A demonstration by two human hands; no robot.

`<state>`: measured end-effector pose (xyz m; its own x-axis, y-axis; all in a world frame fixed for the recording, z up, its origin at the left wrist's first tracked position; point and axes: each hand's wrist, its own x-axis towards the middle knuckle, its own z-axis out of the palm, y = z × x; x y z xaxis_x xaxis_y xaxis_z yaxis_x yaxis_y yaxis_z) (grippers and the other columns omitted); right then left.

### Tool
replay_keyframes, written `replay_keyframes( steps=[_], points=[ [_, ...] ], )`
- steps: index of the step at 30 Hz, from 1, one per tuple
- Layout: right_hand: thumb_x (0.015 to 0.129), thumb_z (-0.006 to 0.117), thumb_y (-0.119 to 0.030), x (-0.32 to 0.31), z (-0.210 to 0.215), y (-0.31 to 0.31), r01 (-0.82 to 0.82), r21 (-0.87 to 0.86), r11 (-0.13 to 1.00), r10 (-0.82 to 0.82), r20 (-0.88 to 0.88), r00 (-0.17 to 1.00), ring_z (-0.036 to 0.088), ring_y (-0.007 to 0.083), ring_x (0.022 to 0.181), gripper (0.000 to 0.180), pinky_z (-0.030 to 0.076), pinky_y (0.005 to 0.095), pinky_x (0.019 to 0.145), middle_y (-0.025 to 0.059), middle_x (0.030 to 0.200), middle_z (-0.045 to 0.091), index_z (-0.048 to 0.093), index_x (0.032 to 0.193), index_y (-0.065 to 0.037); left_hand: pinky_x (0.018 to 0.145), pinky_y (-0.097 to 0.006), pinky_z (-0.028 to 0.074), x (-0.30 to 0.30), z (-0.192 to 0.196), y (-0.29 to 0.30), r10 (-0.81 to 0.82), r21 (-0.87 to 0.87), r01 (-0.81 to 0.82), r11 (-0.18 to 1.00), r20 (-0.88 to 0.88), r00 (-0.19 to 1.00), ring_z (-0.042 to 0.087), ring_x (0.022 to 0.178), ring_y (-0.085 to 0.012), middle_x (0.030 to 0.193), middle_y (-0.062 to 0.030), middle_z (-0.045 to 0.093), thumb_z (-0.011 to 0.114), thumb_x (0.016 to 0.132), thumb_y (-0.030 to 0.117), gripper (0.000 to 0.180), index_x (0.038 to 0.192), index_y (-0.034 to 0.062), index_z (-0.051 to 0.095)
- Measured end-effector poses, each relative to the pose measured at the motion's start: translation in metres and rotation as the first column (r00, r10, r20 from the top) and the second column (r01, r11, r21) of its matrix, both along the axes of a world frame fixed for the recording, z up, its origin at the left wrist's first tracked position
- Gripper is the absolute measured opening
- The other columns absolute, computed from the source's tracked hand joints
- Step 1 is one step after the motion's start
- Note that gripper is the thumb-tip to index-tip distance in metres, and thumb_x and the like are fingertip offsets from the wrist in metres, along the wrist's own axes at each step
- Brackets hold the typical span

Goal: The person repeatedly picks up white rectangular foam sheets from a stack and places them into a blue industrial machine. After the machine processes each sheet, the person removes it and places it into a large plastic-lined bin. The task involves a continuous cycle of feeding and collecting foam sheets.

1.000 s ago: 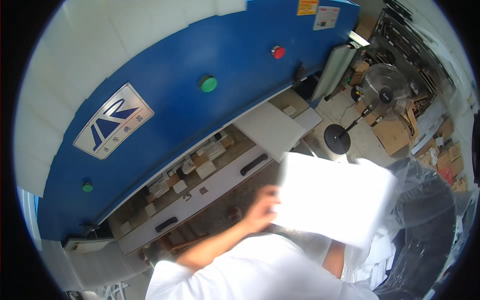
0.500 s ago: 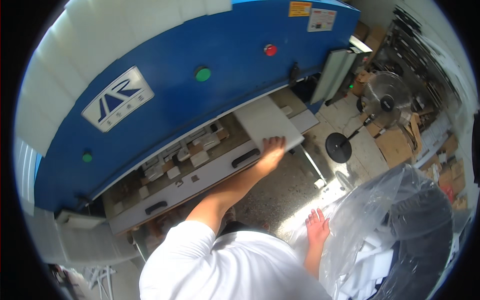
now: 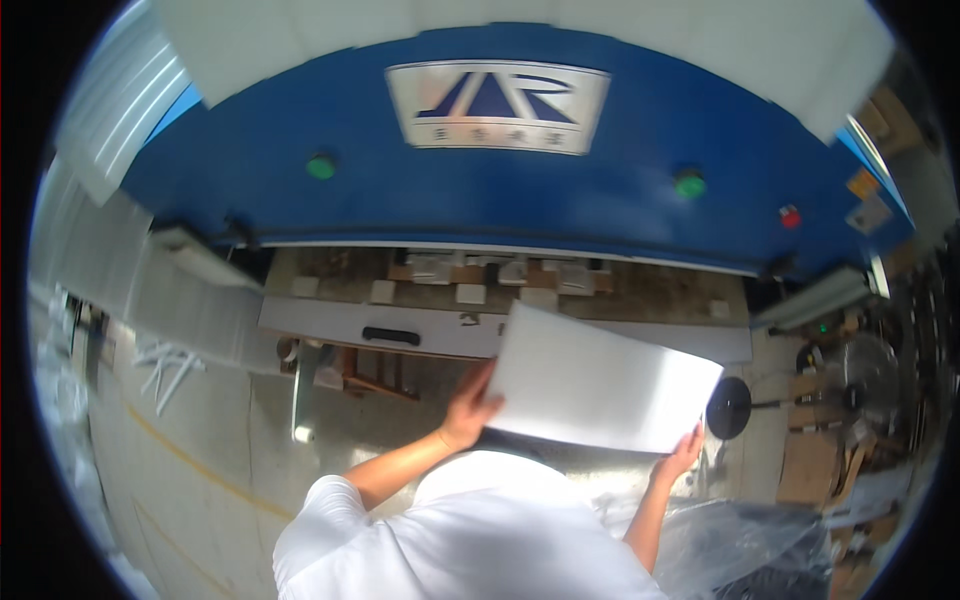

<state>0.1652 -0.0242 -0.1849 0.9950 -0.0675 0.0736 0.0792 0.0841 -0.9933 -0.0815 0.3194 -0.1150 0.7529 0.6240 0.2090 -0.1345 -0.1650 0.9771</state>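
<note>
Between my two hands is a white foam sheet (image 3: 600, 385), held tilted in front of my chest. My left hand (image 3: 470, 408) grips its left edge, and my right hand (image 3: 682, 452) has hold of the lower right corner. Beyond the sheet is the bed (image 3: 320, 318) of a large blue press (image 3: 250, 200), with a black handle (image 3: 391, 336) on its front plate. Small white and brown blocks (image 3: 432, 270) sit in a row on that bed. The sheet hides part of the front plate and its right side.
Green buttons (image 3: 690, 184) and a red button (image 3: 790, 216) are on the press front. A fan (image 3: 855, 385) on a round black base (image 3: 730, 408) stands at the right, near cardboard (image 3: 808, 465). Clear plastic film (image 3: 740, 540) lies close by my right arm.
The sheet has come off the right side of the press bed and is now before me. My right hand, empty earlier, has joined the left on it. My view has turned left.
</note>
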Motion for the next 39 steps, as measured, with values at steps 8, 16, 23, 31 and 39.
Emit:
replay_keyframes(
  steps=[8, 16, 23, 31, 39],
  points=[
    [0.096, 0.059, -0.017, 0.038, 0.02, 0.237, -0.435, -0.349, 0.83, 0.538, 0.298, 0.788, 0.043, 0.025, 0.13, 0.058, 0.032, 0.0352, 0.109, 0.0187, 0.143, 0.046, 0.036, 0.144, 0.006, 0.089, -0.034, 0.047, 0.012, -0.06, 0.215, 0.539, 0.043, -0.538, 0.842, -0.076, 0.839, 0.06, 0.101, -0.026, 0.109, -0.0145, 0.064, 0.059, 0.095, 0.014, 0.036, 0.128, -0.0017, 0.059],
    [0.095, 0.06, -0.009, 0.137, -0.01, 0.354, -0.635, -0.584, 0.505, 0.763, -0.042, 0.645, 0.049, 0.026, 0.126, 0.046, 0.034, 0.0325, 0.107, 0.0182, 0.137, 0.053, 0.047, 0.137, 0.004, 0.088, -0.045, 0.047, 0.067, -0.113, 0.349, 0.632, 0.758, -0.271, 0.593, -0.229, 0.74, 0.059, 0.1, -0.0369, 0.107, -0.0212, 0.064, 0.058, 0.093, 0.014, 0.023, 0.109, -0.0018, 0.064],
    [0.089, 0.063, -0.006, 0.148, -0.027, 0.358, -0.331, -0.9, 0.285, 0.726, -0.023, 0.688, 0.052, 0.0337, 0.123, 0.041, 0.035, 0.0363, 0.109, 0.0209, 0.134, 0.057, 0.056, 0.129, 0.003, 0.09, -0.046, 0.046, 0.08, -0.118, 0.351, 0.546, 0.654, -0.363, 0.664, -0.093, 0.832, 0.057, 0.101, -0.0377, 0.107, -0.0205, 0.062, 0.059, 0.092, 0.014, 0.023, 0.109, -0.0004, 0.062],
    [0.097, 0.055, -0.017, 0.133, -0.005, 0.332, -0.325, -0.68, 0.657, 0.611, 0.228, 0.758, 0.035, 0.0361, 0.14, 0.052, 0.023, 0.0432, 0.117, 0.0219, 0.15, 0.039, 0.041, 0.143, 0.003, 0.093, -0.048, 0.043, 0.072, -0.096, 0.309, 0.621, 0.568, -0.527, 0.632, 0.036, 0.783, 0.056, 0.104, -0.0395, 0.116, -0.0191, 0.061, 0.062, 0.088, 0.013, 0.028, 0.113, 0.0004, 0.061],
    [0.099, 0.039, -0.058, 0.117, 0.184, 0.321, 0.268, -0.398, 0.877, 0.142, 0.748, 0.648, 0.007, 0.0381, 0.15, 0.087, 0.009, 0.0514, 0.119, 0.0237, 0.161, 0.008, 0.01, 0.155, 0.002, 0.112, -0.062, 0.014, 0.04, 0.122, 0.276, 0.456, 0.829, -0.558, -0.029, 0.508, 0.731, 0.027, 0.139, -0.0472, 0.151, -0.03, 0.03, 0.046, 0.098, 0.04, 0.063, 0.146, -0.001, 0.036]
  ],
)
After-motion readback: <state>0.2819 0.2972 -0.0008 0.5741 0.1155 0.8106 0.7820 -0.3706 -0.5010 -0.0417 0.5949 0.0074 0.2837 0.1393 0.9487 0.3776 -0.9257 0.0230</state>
